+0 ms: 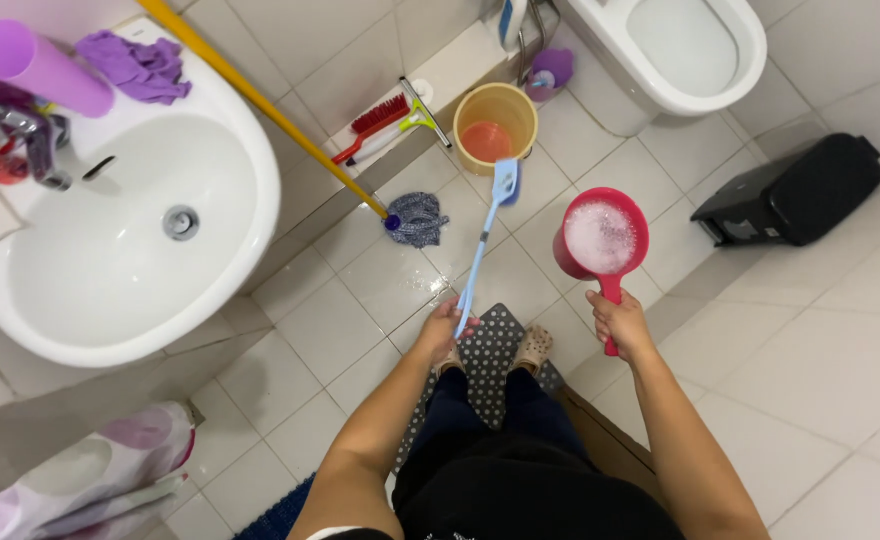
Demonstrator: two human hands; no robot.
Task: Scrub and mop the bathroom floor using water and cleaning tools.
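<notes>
My left hand (447, 328) grips the end of a long light-blue brush (487, 236) whose head points toward a yellow bucket (496, 124). My right hand (619, 320) holds the handle of a red dipper (601, 240) filled with white foamy water, held level above the tiled floor. I stand on a dark dotted mat (494, 350) with my feet in beige slippers.
A white sink (110, 215) is at the left, with a purple cloth and bottles on its rim. A yellow-handled mop (412, 217) leans beside it. A red brush and squeegee (392, 120) lie on a ledge. The toilet (675, 50) stands at top right, a black bin (790, 192) at right.
</notes>
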